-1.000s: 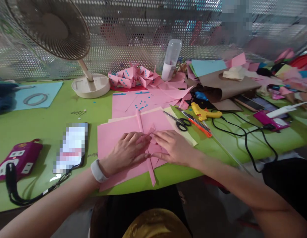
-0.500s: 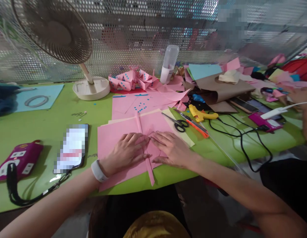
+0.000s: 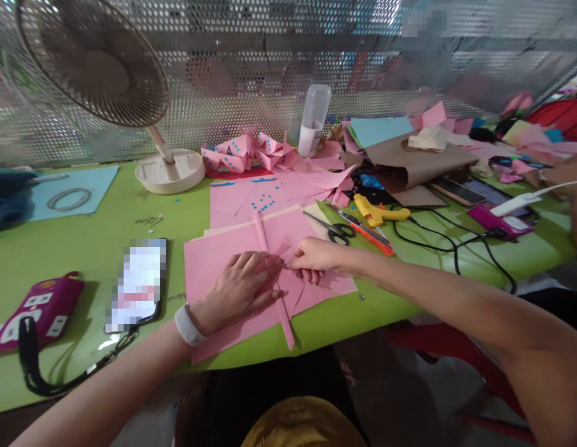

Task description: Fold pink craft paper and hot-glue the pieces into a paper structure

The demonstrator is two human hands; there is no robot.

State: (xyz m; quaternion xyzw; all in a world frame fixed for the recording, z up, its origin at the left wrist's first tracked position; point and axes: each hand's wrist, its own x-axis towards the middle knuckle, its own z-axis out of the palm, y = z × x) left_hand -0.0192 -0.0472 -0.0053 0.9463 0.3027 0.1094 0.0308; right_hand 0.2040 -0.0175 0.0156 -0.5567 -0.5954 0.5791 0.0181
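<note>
Nearest the viewer, at about 6 o'clock, a narrow pink paper strip [image 3: 285,318] sticks out over the front edge of the green table [image 3: 84,248]. Just beyond it the left hand [image 3: 239,288] lies flat, fingers spread, palm down on the pink paper sheet [image 3: 209,257], pressing where the strip crosses the folds. A white wristband [image 3: 187,324] sits on that wrist. Touching fingertips with it from 3 o'clock, the right hand [image 3: 314,256] is lifted off the sheet, its fingers curled narrow and pinching a small folded pink flap at the centre of the sheet.

At 9 o'clock of the hands lies a phone [image 3: 138,282], with a magenta pouch [image 3: 35,307] farther left near the table edge. At 2 o'clock, just beside the sheet, are scissors [image 3: 335,230], an orange utility knife [image 3: 367,231] and a yellow glue gun [image 3: 379,213] with its black cable trailing right.

Farther off at 12 o'clock sit folded pink shapes with blue dots [image 3: 244,152] and a clear bottle [image 3: 313,120]; at 10 o'clock stands a desk fan [image 3: 95,62]. At 1 o'clock lies brown paper [image 3: 419,162] among coloured scraps.
</note>
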